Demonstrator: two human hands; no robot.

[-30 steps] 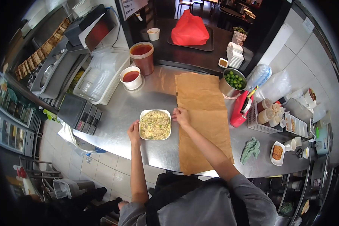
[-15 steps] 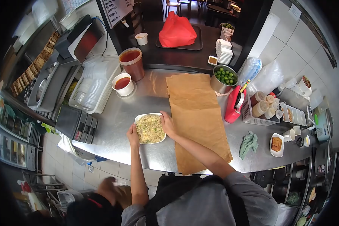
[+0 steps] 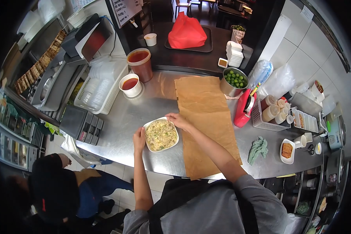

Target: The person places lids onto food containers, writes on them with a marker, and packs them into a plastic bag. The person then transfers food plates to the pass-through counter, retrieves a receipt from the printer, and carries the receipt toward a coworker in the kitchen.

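A white, rounded-square bowl filled with fried rice rests on the steel counter, just left of the brown paper. My left hand holds the bowl's left side, fingers closed against the rim. At the upper right corner, my right hand pinches the rim, its forearm crossing over the brown paper. Some of the fingertips are hard to make out at this size.
On the left stand a tub of red sauce, a sauce cup and a container basket. To the right are a pot of limes, a red tape dispenser and a green cloth. A co-worker is at lower left.
The bowl has turned slightly counterclockwise, and my right hand has shifted to its upper corner. At lower left the co-worker has moved further left. The whole view has shifted a little.
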